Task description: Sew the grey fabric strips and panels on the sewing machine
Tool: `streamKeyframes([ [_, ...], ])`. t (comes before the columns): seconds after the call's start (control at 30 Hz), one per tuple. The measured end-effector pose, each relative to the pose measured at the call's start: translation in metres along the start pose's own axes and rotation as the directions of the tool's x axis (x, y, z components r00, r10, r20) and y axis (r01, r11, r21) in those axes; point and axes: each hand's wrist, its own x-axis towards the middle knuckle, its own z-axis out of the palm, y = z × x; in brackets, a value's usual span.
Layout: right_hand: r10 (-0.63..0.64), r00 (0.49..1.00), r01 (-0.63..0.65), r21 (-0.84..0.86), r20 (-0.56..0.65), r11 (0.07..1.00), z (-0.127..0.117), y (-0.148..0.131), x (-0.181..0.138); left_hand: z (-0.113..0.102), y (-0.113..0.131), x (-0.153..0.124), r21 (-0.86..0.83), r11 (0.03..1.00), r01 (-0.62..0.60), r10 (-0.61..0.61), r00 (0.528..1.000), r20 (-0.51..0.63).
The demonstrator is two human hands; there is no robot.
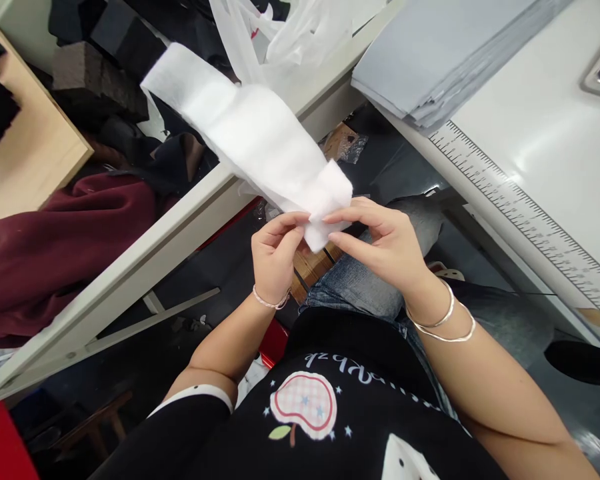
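A long strip of soft white padding (260,127) stretches from the upper left down to my hands, its near end folded over on itself. My left hand (276,250) pinches the strip's left edge between thumb and fingers. On the other side, my right hand (380,240) has its thumb and fingers at the folded end, gripping the white layers. Both hands are above my lap, in the gap between two tables. The fingers behind the padding are partly hidden.
White plastic bags (300,40) lie on the left table (145,247), with maroon cloth (75,233) and dark fabric stacks (93,77). On the right table are grey sheets (430,53) and a ruler strip (525,213) along the edge.
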Motion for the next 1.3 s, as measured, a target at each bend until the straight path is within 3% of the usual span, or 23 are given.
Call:
streamKeyframes([
  [0.13, 0.025, 1.000, -0.025, 0.025, 0.019, 0.999, -0.002, -0.001, -0.001, -0.003, 0.008, -0.003, 0.029, 0.999, -0.025, 0.022, 0.995, 0.101],
  [0.33, 0.078, 0.997, -0.079, 0.111, 0.014, 0.991, 0.000, -0.002, -0.005, -0.004, 0.014, -0.007, 0.085, 0.995, -0.058, 0.046, 0.989, 0.143],
  [0.77, 0.009, 1.000, -0.010, 0.082, 0.019, 0.997, 0.006, -0.008, -0.004, -0.001, 0.016, -0.007, 0.123, 0.987, -0.108, 0.091, 0.987, 0.133],
  [0.93, 0.105, 0.993, -0.099, 0.104, -0.051, 0.990, 0.007, -0.008, -0.005, -0.003, 0.018, -0.009, 0.194, 0.978, -0.073, 0.051, 0.992, 0.114],
  [1.03, 0.166, 0.978, -0.139, 0.196, -0.127, 0.971, 0.007, -0.007, -0.005, -0.008, 0.015, -0.008, 0.240, 0.971, 0.004, -0.036, 0.991, 0.130],
  [1.1, 0.197, 0.968, -0.150, 0.273, -0.156, 0.950, 0.006, -0.008, -0.007, -0.013, 0.010, -0.006, 0.209, 0.967, 0.147, -0.184, 0.968, 0.171],
  [1.2, 0.215, 0.967, -0.152, 0.374, -0.133, 0.915, 0.000, -0.016, -0.012, -0.020, 0.002, 0.000, 0.016, 0.901, 0.433, -0.411, 0.841, 0.352],
  [1.27, 0.180, 0.978, -0.127, 0.382, -0.107, 0.916, -0.004, -0.027, -0.017, -0.022, 0.001, 0.008, -0.191, 0.814, 0.549, -0.412, 0.777, 0.477],
  [1.3, 0.147, 0.984, -0.104, 0.358, -0.096, 0.928, -0.007, -0.034, -0.020, -0.023, 0.004, 0.014, -0.290, 0.771, 0.567, -0.383, 0.776, 0.501],
])
